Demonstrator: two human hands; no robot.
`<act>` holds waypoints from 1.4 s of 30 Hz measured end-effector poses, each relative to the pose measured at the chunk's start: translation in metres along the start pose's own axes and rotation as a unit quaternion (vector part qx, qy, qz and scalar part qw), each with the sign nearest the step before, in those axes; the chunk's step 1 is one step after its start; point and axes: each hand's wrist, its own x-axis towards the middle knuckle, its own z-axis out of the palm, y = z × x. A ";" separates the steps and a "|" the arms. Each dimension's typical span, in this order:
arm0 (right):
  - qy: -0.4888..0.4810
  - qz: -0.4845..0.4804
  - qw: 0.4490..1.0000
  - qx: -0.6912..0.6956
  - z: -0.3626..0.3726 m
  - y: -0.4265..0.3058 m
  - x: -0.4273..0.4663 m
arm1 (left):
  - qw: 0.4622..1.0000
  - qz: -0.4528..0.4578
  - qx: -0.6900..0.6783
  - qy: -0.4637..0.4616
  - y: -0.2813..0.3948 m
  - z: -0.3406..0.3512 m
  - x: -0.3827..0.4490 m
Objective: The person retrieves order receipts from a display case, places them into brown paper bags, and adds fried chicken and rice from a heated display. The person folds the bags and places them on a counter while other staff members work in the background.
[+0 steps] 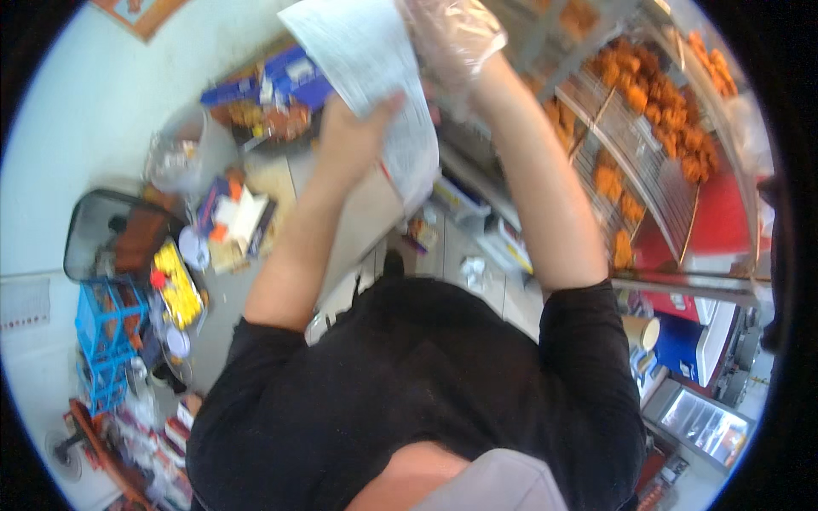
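Observation:
A large pale sheet of printed paper (374, 70), perhaps a flat bag, is held up in front of me. My left hand (358, 137), bare, grips its left side with the thumb across the face. On the far side, my right hand (457, 32) wears a clear plastic glove and is beside the paper's upper right edge. Its fingers run into the top rim of the view and blur, so I cannot tell whether they hold anything. A glass display case (613, 137) with fried food pieces (664, 108) on wire racks stands close to my right forearm.
The counter (223, 306) at left carries an open carton (239, 217), a yellow container (177, 284) and blue plastic baskets (112, 319). A lined bin (192, 147) stands beyond. Crumpled paper (473, 271) lies on the tiled floor (441, 243).

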 end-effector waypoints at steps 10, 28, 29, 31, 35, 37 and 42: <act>-0.170 0.414 0.851 -0.275 -0.135 0.204 -0.503 | 0.976 -0.179 -0.014 0.120 -0.125 -0.005 -0.144; -0.157 0.629 0.665 -0.371 -0.254 0.136 -0.825 | 0.635 -0.633 0.444 -0.003 -0.267 -0.083 -0.671; -0.192 0.568 0.696 -0.395 -0.242 0.163 -0.763 | 0.659 -0.612 0.437 0.025 -0.266 -0.085 -0.652; -0.251 0.426 0.746 -0.445 -0.203 0.210 -0.604 | 0.740 -0.476 0.460 0.123 -0.262 -0.088 -0.618; -0.275 0.138 0.834 -0.458 -0.047 0.218 -0.229 | 0.794 -0.478 0.311 0.211 -0.252 -0.103 -0.568; -0.230 0.046 0.902 -0.364 0.045 0.172 -0.093 | 0.806 -0.467 0.287 0.223 -0.246 -0.117 -0.556; -0.279 -0.037 0.922 -0.266 0.212 0.079 -0.006 | 0.800 -0.476 0.249 0.267 -0.254 -0.151 -0.547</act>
